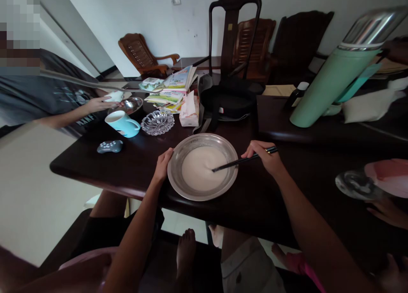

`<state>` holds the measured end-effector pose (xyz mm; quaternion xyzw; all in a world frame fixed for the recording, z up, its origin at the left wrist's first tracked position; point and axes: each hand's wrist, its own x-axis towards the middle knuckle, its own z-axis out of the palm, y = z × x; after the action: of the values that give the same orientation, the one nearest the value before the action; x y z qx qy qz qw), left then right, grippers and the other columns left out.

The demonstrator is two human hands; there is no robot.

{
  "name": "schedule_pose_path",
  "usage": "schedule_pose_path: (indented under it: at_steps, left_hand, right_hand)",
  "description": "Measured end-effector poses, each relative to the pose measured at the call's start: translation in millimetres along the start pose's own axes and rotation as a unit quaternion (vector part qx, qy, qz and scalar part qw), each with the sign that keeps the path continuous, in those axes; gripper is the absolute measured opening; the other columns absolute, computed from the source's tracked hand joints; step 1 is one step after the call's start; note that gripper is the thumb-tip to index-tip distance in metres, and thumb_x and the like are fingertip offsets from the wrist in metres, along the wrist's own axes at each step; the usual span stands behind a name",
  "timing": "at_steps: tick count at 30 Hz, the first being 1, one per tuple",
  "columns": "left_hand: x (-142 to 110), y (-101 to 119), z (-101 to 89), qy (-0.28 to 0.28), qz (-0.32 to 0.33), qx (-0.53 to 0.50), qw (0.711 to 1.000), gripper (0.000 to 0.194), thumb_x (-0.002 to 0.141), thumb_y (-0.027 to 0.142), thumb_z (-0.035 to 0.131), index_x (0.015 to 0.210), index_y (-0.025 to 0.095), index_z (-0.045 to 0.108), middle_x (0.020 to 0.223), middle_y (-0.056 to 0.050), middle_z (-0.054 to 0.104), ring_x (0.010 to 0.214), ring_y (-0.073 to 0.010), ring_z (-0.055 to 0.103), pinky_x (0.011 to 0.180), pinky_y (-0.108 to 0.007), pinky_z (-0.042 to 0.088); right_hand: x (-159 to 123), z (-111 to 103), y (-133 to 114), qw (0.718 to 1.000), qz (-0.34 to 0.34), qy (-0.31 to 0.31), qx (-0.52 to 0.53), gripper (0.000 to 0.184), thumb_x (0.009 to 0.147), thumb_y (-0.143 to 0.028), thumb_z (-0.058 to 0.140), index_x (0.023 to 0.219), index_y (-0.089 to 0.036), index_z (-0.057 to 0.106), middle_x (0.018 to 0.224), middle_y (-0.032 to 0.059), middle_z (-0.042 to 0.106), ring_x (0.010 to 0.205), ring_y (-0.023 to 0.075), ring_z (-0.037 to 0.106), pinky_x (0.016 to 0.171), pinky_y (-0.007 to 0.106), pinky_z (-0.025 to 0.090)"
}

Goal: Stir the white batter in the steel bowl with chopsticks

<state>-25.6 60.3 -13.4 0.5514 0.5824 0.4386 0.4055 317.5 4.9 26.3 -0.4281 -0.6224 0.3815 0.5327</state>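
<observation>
A wide metal bowl (174, 182) stands near the front edge of the dark table, with a pale, creamy liquid (202, 167) in it. My left hand (164, 163) grips the bowl's left rim. In my right hand (263, 157) are dark chopsticks (237, 161), held to the right of the bowl. Their tips dip into the liquid near its middle, where a faint swirl shows on the surface. My right fingers are closed around the upper part of the chopsticks.
Behind the bowl are a glass dish (157, 123), a blue mug (123, 123), a tissue pack (189, 112), books (174, 89) and a black bag (228, 99). A game controller (110, 146) lies left; a green flask (334, 89) stands right. Another person's hand (102, 103) is at a smaller bowl (132, 105).
</observation>
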Motion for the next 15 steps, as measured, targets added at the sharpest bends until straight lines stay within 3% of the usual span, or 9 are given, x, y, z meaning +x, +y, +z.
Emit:
schedule_pose_path:
  at_steps: [4, 7, 10, 12, 15]
  left_hand:
    - [-0.1, 1.3, -0.2, 0.006, -0.001, 0.024, 1.000, 0.071, 0.068, 0.082, 0.054, 0.082, 0.014, 0.070, 0.077, -0.005, 0.068, 0.080, -0.0205, 0.058, 0.072, -0.029, 0.045]
    - [-0.1, 2.4, -0.1, 0.010, 0.001, 0.021, 1.000, 0.070, 0.067, 0.082, 0.055, 0.080, 0.014, 0.069, 0.079, -0.006, 0.068, 0.080, -0.0200, 0.057, 0.074, -0.029, 0.045]
    - [0.1, 2.3, 0.3, 0.005, 0.001, 0.015, 1.000, 0.070, 0.066, 0.082, 0.055, 0.079, 0.014, 0.069, 0.078, -0.006, 0.068, 0.080, -0.0206, 0.058, 0.074, -0.029, 0.045]
    - [0.5, 1.6, 0.4, 0.004, 0.001, 0.018, 1.000, 0.070, 0.067, 0.082, 0.055, 0.079, 0.015, 0.069, 0.076, -0.006, 0.067, 0.081, -0.0214, 0.059, 0.074, -0.030, 0.045]
    - [1.2, 0.3, 0.1, 0.011, 0.005, 0.023, 1.000, 0.068, 0.068, 0.081, 0.055, 0.079, 0.015, 0.069, 0.075, -0.005, 0.067, 0.083, -0.0215, 0.059, 0.074, -0.029, 0.045]
  right_hand:
    - [-0.2, 5.1, -1.1, 0.996, -0.021, -0.086, -0.032, 0.043, 0.092, -0.051, 0.056, 0.064, -0.022, 0.070, 0.072, 0.0036, 0.076, 0.072, 0.0188, 0.069, 0.073, 0.034, 0.051]
    - [0.2, 4.2, -2.0, 0.996, -0.027, -0.054, -0.063, 0.039, 0.091, -0.051, 0.059, 0.068, -0.023, 0.071, 0.079, 0.0038, 0.078, 0.077, 0.0196, 0.070, 0.077, 0.035, 0.051]
    - [-0.2, 1.0, -2.7, 1.000, 0.006, 0.001, -0.018, 0.048, 0.092, -0.055, 0.056, 0.060, -0.021, 0.066, 0.067, 0.0042, 0.074, 0.068, 0.0190, 0.069, 0.072, 0.034, 0.053]
    - [-0.9, 2.4, -2.5, 1.000, 0.012, -0.022, 0.000, 0.050, 0.092, -0.057, 0.054, 0.058, -0.021, 0.065, 0.064, 0.0040, 0.072, 0.065, 0.0187, 0.069, 0.070, 0.033, 0.053]
    - [-1.2, 6.0, -0.6, 0.995, -0.017, -0.085, -0.040, 0.041, 0.092, -0.052, 0.057, 0.067, -0.022, 0.071, 0.076, 0.0039, 0.077, 0.075, 0.0193, 0.069, 0.076, 0.034, 0.053]
